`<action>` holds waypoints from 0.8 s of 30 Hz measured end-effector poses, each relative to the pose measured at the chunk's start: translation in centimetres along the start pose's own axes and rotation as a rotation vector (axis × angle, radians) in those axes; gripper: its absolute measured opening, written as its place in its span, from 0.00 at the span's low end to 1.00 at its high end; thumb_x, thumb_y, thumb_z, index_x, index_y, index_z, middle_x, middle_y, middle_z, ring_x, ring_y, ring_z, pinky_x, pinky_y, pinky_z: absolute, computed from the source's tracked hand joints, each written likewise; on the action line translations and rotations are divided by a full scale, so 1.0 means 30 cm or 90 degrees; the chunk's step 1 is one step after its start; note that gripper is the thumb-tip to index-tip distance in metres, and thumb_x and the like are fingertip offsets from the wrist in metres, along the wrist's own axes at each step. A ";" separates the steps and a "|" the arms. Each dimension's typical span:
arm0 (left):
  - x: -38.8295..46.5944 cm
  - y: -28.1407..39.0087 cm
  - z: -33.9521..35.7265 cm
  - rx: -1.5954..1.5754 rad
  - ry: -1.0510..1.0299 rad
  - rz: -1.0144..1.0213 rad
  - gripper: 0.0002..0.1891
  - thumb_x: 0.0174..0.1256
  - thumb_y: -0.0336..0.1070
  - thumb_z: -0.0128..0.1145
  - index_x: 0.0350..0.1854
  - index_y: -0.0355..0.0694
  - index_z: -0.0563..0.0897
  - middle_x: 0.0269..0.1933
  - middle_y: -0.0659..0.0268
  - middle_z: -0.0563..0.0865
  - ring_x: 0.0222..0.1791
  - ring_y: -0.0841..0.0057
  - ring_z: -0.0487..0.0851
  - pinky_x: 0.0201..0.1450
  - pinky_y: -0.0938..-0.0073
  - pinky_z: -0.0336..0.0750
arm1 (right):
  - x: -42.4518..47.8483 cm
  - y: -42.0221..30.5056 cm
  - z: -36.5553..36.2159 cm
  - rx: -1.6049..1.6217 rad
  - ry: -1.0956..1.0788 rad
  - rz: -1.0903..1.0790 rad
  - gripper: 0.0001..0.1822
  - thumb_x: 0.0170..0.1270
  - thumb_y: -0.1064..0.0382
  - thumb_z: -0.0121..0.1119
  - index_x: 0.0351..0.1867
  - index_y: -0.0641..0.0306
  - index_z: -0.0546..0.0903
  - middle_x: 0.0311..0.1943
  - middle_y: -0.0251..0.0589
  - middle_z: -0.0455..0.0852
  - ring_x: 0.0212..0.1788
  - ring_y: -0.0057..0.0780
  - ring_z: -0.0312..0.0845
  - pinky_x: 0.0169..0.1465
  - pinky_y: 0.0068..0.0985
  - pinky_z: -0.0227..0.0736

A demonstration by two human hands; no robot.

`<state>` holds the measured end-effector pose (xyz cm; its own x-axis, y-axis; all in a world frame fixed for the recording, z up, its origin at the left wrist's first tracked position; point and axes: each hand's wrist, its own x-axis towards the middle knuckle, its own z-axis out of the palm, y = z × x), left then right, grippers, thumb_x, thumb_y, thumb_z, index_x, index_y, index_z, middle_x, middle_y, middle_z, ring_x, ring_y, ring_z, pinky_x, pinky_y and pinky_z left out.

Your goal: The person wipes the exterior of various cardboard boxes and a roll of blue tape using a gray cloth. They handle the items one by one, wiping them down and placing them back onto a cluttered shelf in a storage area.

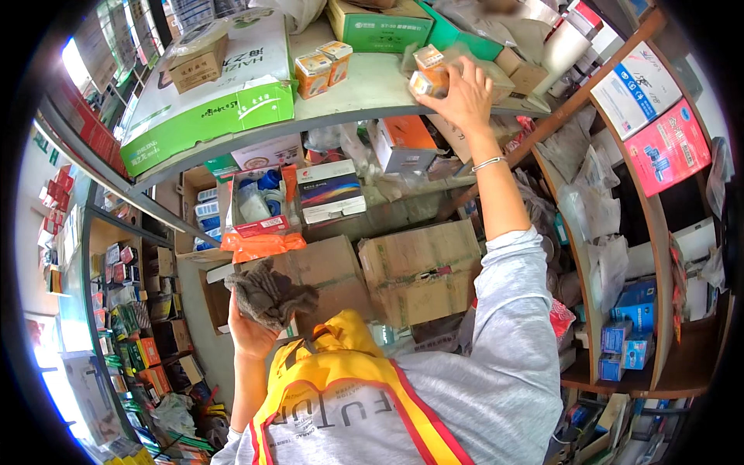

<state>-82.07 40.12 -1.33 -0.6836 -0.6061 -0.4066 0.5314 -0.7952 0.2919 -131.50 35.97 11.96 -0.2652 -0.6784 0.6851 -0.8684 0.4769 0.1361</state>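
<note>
My left hand [251, 332] holds a crumpled grey-brown cloth [273, 295] in front of the lower shelf. On the upper shelf [372, 81], my right hand [465, 99] grips small orange-and-white cartons [433, 83] near the front edge, thumb at the front and fingers behind. A little blur lies around these cartons. To their left, two similar orange-and-white cartons [314, 74] stand side by side. A large green-and-white carton [209, 110] lies farther left, with a small brown box [197, 64] on top of it.
Behind the shelf's small cartons sits a green box [378, 26]. Below, an open box of blue items [260, 200], a dark-striped white carton [331, 192] and an orange-and-grey box [402, 143] fill the lower shelf. Large cardboard boxes [421, 273] stand underneath. A slanted brown post [581, 102] rises at right.
</note>
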 end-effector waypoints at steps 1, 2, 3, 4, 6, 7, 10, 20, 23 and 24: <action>-0.002 0.000 -0.001 -0.001 -0.002 0.003 0.34 0.71 0.64 0.38 0.67 0.43 0.69 0.64 0.55 0.76 0.61 0.55 0.76 0.54 0.50 0.78 | -0.007 -0.004 0.015 -0.015 -0.048 -0.007 0.36 0.45 0.36 0.69 0.52 0.58 0.82 0.60 0.38 0.70 0.61 0.37 0.66 0.63 0.39 0.56; -0.004 0.000 -0.002 -0.003 -0.004 0.005 0.34 0.70 0.65 0.38 0.67 0.43 0.69 0.64 0.56 0.76 0.61 0.56 0.76 0.54 0.50 0.78 | -0.013 -0.001 0.024 -0.018 -0.057 0.017 0.33 0.45 0.38 0.70 0.50 0.56 0.83 0.58 0.38 0.73 0.61 0.37 0.66 0.63 0.37 0.56; -0.008 0.001 -0.001 -0.002 -0.001 0.013 0.34 0.70 0.65 0.38 0.67 0.43 0.70 0.64 0.55 0.76 0.61 0.56 0.76 0.54 0.50 0.78 | -0.017 -0.003 0.034 0.006 -0.026 -0.014 0.32 0.45 0.39 0.70 0.49 0.56 0.83 0.58 0.38 0.73 0.61 0.37 0.66 0.63 0.37 0.57; -0.014 0.002 0.001 -0.001 0.003 0.020 0.34 0.70 0.65 0.38 0.67 0.43 0.70 0.64 0.55 0.76 0.61 0.56 0.77 0.54 0.51 0.78 | -0.022 -0.003 0.043 0.030 0.006 -0.045 0.31 0.46 0.39 0.70 0.49 0.56 0.83 0.57 0.38 0.74 0.62 0.37 0.66 0.62 0.37 0.57; -0.020 0.002 -0.006 -0.005 0.014 0.023 0.34 0.70 0.65 0.39 0.66 0.43 0.70 0.63 0.55 0.76 0.61 0.56 0.77 0.54 0.51 0.78 | -0.028 -0.006 0.045 0.072 0.039 -0.104 0.29 0.47 0.42 0.69 0.48 0.56 0.83 0.56 0.38 0.76 0.62 0.37 0.66 0.62 0.39 0.58; -0.022 0.006 -0.018 -0.009 0.022 0.020 0.34 0.70 0.65 0.39 0.66 0.43 0.70 0.63 0.55 0.76 0.61 0.56 0.77 0.54 0.51 0.78 | -0.030 -0.016 0.042 0.091 0.041 -0.132 0.27 0.48 0.44 0.69 0.49 0.55 0.83 0.56 0.38 0.76 0.61 0.38 0.67 0.62 0.39 0.59; -0.024 0.011 -0.028 -0.014 0.022 0.006 0.34 0.70 0.65 0.39 0.66 0.43 0.70 0.63 0.55 0.76 0.61 0.56 0.76 0.55 0.50 0.78 | -0.027 -0.036 0.020 0.156 0.021 -0.154 0.23 0.49 0.50 0.67 0.47 0.52 0.81 0.52 0.35 0.79 0.58 0.40 0.71 0.58 0.41 0.61; -0.026 0.010 -0.027 -0.013 -0.001 -0.014 0.34 0.70 0.65 0.39 0.67 0.43 0.69 0.64 0.54 0.75 0.61 0.55 0.77 0.54 0.49 0.78 | 0.018 0.015 0.044 0.061 -0.095 -0.133 0.28 0.48 0.65 0.67 0.54 0.54 0.76 0.49 0.40 0.80 0.55 0.45 0.76 0.53 0.41 0.74; -0.039 0.010 -0.031 -0.015 0.018 -0.002 0.34 0.70 0.65 0.38 0.67 0.43 0.69 0.64 0.54 0.75 0.60 0.56 0.77 0.53 0.49 0.79 | 0.027 -0.007 -0.019 0.139 -0.143 -0.076 0.29 0.50 0.62 0.69 0.57 0.55 0.76 0.55 0.42 0.76 0.59 0.45 0.72 0.57 0.39 0.72; -0.038 0.010 -0.034 -0.005 -0.003 -0.004 0.34 0.70 0.65 0.38 0.67 0.43 0.69 0.64 0.55 0.75 0.60 0.56 0.77 0.54 0.50 0.79 | 0.027 -0.012 -0.054 0.180 -0.151 -0.049 0.29 0.51 0.61 0.70 0.58 0.55 0.75 0.58 0.42 0.74 0.61 0.45 0.70 0.59 0.38 0.71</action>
<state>-80.61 40.60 -1.64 -0.6893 -0.6010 -0.4045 0.5311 -0.7990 0.2822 -130.72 36.16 13.63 -0.2562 -0.8328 0.4907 -0.9621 0.2689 -0.0459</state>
